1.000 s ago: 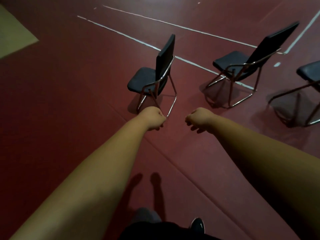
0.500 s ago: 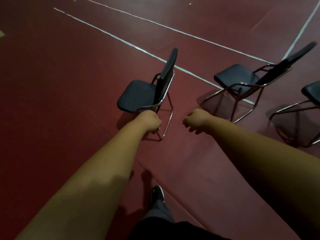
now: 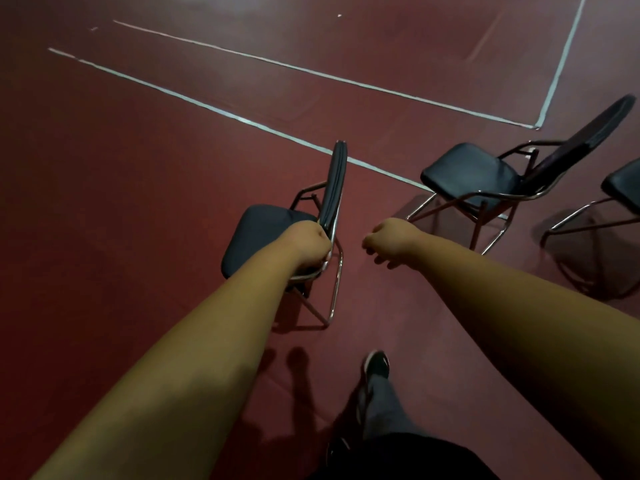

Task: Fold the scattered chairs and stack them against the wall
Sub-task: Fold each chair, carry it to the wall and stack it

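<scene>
A black padded chair [image 3: 263, 233] with a chrome frame stands unfolded on the red floor just ahead of me, its backrest [image 3: 335, 183] edge-on. My left hand [image 3: 308, 244] is curled round the chrome frame where the backrest meets the seat. Just right of that chair, my right hand [image 3: 389, 237] hovers in the air with curled fingers, holding nothing. To the right a second black chair [image 3: 471, 173] stands unfolded, and a third chair [image 3: 623, 183] is cut off by the right edge.
White tape lines [image 3: 214, 110] cross the red floor beyond the chairs. My leg and dark shoe [image 3: 376, 365] are close behind the near chair's legs. No wall shows.
I have stepped closer and the near chair has grown in view. My left hand went from hanging in front of the chair to closing on its frame. My right hand's fist has loosened a little.
</scene>
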{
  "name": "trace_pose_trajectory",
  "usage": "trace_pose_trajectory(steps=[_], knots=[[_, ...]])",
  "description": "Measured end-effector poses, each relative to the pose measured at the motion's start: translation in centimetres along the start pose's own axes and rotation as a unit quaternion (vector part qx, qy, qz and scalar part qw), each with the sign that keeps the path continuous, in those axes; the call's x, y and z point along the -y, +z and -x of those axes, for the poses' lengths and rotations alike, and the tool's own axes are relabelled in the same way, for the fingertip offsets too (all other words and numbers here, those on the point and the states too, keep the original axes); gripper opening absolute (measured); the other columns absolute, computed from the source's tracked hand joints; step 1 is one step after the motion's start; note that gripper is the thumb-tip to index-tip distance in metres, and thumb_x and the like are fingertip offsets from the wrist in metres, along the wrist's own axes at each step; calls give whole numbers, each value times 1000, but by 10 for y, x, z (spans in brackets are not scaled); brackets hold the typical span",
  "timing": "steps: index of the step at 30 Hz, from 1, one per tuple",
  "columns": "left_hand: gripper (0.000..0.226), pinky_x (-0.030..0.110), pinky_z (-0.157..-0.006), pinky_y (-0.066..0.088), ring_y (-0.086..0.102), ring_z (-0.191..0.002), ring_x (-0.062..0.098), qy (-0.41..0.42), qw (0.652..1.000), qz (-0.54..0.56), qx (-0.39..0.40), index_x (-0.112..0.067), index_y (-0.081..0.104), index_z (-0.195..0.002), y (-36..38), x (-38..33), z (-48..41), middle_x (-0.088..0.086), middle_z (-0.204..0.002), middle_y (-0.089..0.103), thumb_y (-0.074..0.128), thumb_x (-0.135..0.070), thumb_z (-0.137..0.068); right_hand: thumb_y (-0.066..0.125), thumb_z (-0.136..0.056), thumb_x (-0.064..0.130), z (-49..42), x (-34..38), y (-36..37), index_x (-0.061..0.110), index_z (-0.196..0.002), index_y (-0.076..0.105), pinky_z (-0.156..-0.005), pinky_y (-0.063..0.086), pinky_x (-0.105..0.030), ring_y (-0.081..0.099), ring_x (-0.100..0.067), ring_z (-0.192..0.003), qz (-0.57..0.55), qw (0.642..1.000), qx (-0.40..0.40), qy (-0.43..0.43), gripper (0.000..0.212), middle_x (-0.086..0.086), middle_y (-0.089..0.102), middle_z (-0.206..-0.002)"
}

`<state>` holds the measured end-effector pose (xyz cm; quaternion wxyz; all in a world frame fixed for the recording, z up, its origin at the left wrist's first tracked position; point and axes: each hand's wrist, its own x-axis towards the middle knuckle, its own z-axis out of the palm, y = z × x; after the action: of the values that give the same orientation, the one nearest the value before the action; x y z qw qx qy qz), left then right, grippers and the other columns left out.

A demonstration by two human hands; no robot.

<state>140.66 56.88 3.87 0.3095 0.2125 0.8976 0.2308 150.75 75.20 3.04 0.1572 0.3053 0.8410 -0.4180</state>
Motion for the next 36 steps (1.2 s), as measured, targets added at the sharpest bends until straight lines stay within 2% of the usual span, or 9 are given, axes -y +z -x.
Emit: trace_pose_trajectory(steps=[5,8,14,18,21,23,26,31,36], knots=[[19,45,-80,62,73,-86,25,12,999,-45,-26,-12,72,-90,-15,-13,-77,2,-89,75,55,-20,-94,57,-97,21,-83,3,-16,6,-94,76,-79,66,-49,78,-28,-84,-42,999,-6,5,25,-12,78,-96],[11,42,-77,58,69,-87,25,5,996,-66,-54,-16,61,-101,-23,-21,-133,5,-95,70,59,-24,-95,54,-99,26,-148,10,-27,6,-89,78,-78,66,-50,77,-32,-83,-81,996,-28,-3,33,-12,79,-89],[75,47,-90,60,64,-108,29,-83,994,-66,26,-10,44,-143,-21,-24,-235,9,-137,48,74,-51,-88,52,-106,53,-254,23,-40,3,-104,72,-82,65,-52,76,-30,-85,-141,990,19,14,54,-12,77,-98],[89,46,-91,61,65,-107,25,-102,992,-30,74,-11,40,-145,-22,-28,-288,7,-138,52,77,-60,-80,54,-101,65,-310,33,-60,-2,-107,63,-83,64,-55,76,-32,-90,-185,981,43,28,68,-14,76,-104],[108,46,-98,58,61,-122,27,-118,989,-3,83,-14,33,-154,-21,-28,-308,9,-152,45,75,-69,-72,54,-93,78,-337,40,-67,-2,-107,67,-80,64,-54,77,-35,-86,-181,983,27,30,82,-18,77,-100],[111,48,-103,55,56,-131,30,-138,986,7,96,-14,27,-159,-20,-26,-319,10,-159,38,76,-68,-75,53,-91,81,-348,42,-63,4,-105,68,-77,64,-50,76,-30,-81,-169,985,11,22,81,-14,77,-100],[119,48,-101,56,58,-128,31,-165,978,42,124,-19,19,-161,-24,-22,-336,11,-155,44,80,-65,-70,55,-92,79,-355,45,-55,12,-104,65,-73,63,-45,76,-20,-78,-199,980,1,23,69,-3,75,-99],[131,48,-99,56,60,-124,31,-160,969,65,176,-27,6,-164,-34,-18,-350,10,-152,48,78,-56,-58,57,-94,74,-359,50,-57,13,-110,65,-71,64,-45,78,-27,-83,-223,974,5,37,64,-2,74,-99],[118,46,-94,59,62,-122,29,-107,977,86,161,-31,18,-157,-35,-14,-349,8,-155,42,77,-55,-58,58,-94,74,-359,58,-61,15,-115,66,-79,63,-47,76,-26,-88,-224,973,7,64,63,-1,72,-102]])
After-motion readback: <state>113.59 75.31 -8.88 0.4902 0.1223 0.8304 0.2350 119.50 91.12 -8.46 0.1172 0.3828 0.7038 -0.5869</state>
